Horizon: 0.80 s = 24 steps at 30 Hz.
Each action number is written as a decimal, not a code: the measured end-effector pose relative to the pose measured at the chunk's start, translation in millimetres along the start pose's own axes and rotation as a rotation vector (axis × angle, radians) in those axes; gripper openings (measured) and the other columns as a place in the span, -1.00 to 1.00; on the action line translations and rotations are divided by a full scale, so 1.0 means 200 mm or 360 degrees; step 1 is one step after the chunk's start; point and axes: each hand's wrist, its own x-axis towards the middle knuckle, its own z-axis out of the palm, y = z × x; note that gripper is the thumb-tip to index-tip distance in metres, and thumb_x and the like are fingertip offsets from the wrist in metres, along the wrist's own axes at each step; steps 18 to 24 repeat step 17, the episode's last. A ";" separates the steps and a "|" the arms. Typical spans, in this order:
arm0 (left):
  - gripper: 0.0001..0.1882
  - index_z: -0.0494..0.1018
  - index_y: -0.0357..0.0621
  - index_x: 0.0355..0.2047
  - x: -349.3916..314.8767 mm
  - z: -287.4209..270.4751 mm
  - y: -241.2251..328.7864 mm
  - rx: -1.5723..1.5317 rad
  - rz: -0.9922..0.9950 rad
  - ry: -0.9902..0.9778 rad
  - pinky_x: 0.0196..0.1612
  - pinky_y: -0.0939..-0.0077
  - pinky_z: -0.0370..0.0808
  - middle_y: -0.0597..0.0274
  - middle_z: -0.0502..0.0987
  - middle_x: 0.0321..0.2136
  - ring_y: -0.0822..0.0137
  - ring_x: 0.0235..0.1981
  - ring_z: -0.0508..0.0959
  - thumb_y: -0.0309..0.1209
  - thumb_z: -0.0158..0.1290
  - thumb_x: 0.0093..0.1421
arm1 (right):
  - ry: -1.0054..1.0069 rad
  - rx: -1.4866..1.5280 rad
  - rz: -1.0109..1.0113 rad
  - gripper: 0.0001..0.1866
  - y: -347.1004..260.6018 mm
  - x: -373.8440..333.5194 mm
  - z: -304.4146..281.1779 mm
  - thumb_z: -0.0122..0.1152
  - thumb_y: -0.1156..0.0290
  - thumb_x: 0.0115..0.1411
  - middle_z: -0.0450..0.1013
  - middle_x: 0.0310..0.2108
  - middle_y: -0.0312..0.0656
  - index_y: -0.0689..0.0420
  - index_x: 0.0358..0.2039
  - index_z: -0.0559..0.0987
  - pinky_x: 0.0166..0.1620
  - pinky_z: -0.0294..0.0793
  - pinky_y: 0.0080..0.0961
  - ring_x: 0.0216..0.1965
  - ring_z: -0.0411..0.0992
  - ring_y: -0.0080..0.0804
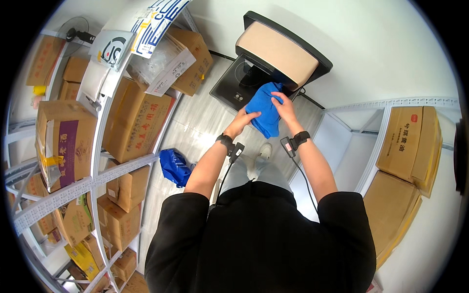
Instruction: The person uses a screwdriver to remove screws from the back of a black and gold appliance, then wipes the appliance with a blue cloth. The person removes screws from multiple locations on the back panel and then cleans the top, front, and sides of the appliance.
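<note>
In front of me a bunched blue cloth (264, 110) hangs between my two hands. My left hand (239, 122) grips its left edge, thumb laid over the fabric. On the other side, my right hand (285, 108) holds the upper right part with bent fingers. Some fingertips are hidden behind the folds. Just beyond the cloth stands a cooking appliance with a black glass hob (228, 84) and a beige hood panel (276, 49) edged in black. The cloth covers part of the hob's near right side in this view.
Metal shelving (53, 202) stacked with cardboard boxes (134, 119) lines the left. More boxes (408, 141) stand on a white rack (415, 101) at right. A shiny blue bag (174, 167) lies on the grey floor (195, 117). A fan (73, 35) stands far left.
</note>
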 end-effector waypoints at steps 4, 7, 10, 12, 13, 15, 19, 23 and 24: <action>-0.43 0.35 -0.18 0.12 0.08 -0.11 -0.02 -0.0058 0.0101 0.0202 -0.04 0.46 0.47 0.20 0.54 -0.05 0.38 -0.08 0.53 -0.30 0.25 0.14 | 0.0082 -0.0090 -0.0078 -0.66 0.00 0.02 0.01 0.23 0.30 0.22 0.54 -0.03 -0.08 -0.02 0.02 0.54 0.07 0.41 -0.41 0.03 0.48 -0.20; -0.46 0.31 -0.28 0.14 0.19 -0.17 -0.09 -0.0079 0.0376 0.0389 0.10 0.38 0.41 0.12 0.50 -0.01 0.30 -0.02 0.49 -0.45 0.21 0.18 | -0.0052 -0.0626 -0.0015 -0.58 -0.05 -0.03 0.02 0.22 0.25 0.21 0.52 -0.02 -0.05 -0.05 0.09 0.50 0.08 0.42 -0.39 0.06 0.46 -0.13; -0.39 0.25 -0.34 0.20 0.30 -0.26 -0.15 0.0465 0.0365 0.0817 0.13 0.37 0.39 0.04 0.47 0.04 0.23 0.02 0.49 -0.43 0.19 0.18 | -0.0490 -0.0664 -0.0156 -0.62 -0.24 -0.09 -0.13 0.24 0.27 0.19 0.56 -0.09 -0.07 0.02 0.03 0.54 0.01 0.47 -0.45 -0.05 0.52 -0.23; -0.30 0.19 -0.38 0.24 0.30 -0.34 -0.17 0.0761 0.0372 0.0855 0.13 0.34 0.40 -0.10 0.43 0.09 0.13 0.07 0.48 -0.44 0.19 0.12 | -0.0756 -0.0476 0.0031 -0.68 -0.48 -0.12 -0.30 0.26 0.29 0.17 0.57 -0.15 -0.06 0.03 -0.06 0.60 -0.09 0.51 -0.46 -0.15 0.56 -0.27; -0.28 0.19 -0.39 0.24 0.29 -0.38 -0.17 0.0884 0.0366 0.0856 0.13 0.33 0.41 -0.13 0.43 0.10 0.10 0.08 0.48 -0.45 0.19 0.10 | -0.0662 -0.0302 -0.0099 -0.74 -0.63 -0.16 -0.39 0.25 0.34 0.19 0.58 -0.21 -0.12 0.08 -0.11 0.61 -0.13 0.50 -0.53 -0.22 0.55 -0.38; -0.28 0.22 -0.36 0.23 0.26 -0.41 -0.16 0.1029 0.0317 0.0863 0.11 0.31 0.43 -0.19 0.41 0.12 0.05 0.10 0.48 -0.44 0.19 0.07 | -0.0448 -0.0125 -0.0285 -0.82 -0.91 -0.26 -0.59 0.21 0.43 0.22 0.59 -0.27 -0.21 0.15 -0.17 0.62 -0.20 0.49 -0.61 -0.29 0.53 -0.54; -0.31 0.28 -0.38 0.18 0.22 -0.42 -0.15 0.1043 0.0314 0.0883 0.13 0.27 0.43 -0.21 0.47 0.05 0.00 0.08 0.49 -0.43 0.19 0.03 | -0.0340 -0.0073 -0.0406 -0.84 -1.13 -0.32 -0.68 0.19 0.48 0.24 0.58 -0.29 -0.25 0.16 -0.18 0.62 -0.21 0.48 -0.63 -0.30 0.51 -0.60; -0.31 0.28 -0.38 0.18 0.22 -0.42 -0.15 0.1043 0.0314 0.0883 0.13 0.27 0.43 -0.21 0.47 0.05 0.00 0.08 0.49 -0.43 0.19 0.03 | -0.0340 -0.0073 -0.0406 -0.84 -1.13 -0.32 -0.68 0.19 0.48 0.24 0.58 -0.29 -0.25 0.16 -0.18 0.62 -0.21 0.48 -0.63 -0.30 0.51 -0.60; -0.31 0.28 -0.38 0.18 0.22 -0.42 -0.15 0.1043 0.0314 0.0883 0.13 0.27 0.43 -0.21 0.47 0.05 0.00 0.08 0.49 -0.43 0.19 0.03 | -0.0340 -0.0073 -0.0406 -0.84 -1.13 -0.32 -0.68 0.19 0.48 0.24 0.58 -0.29 -0.25 0.16 -0.18 0.62 -0.21 0.48 -0.63 -0.30 0.51 -0.60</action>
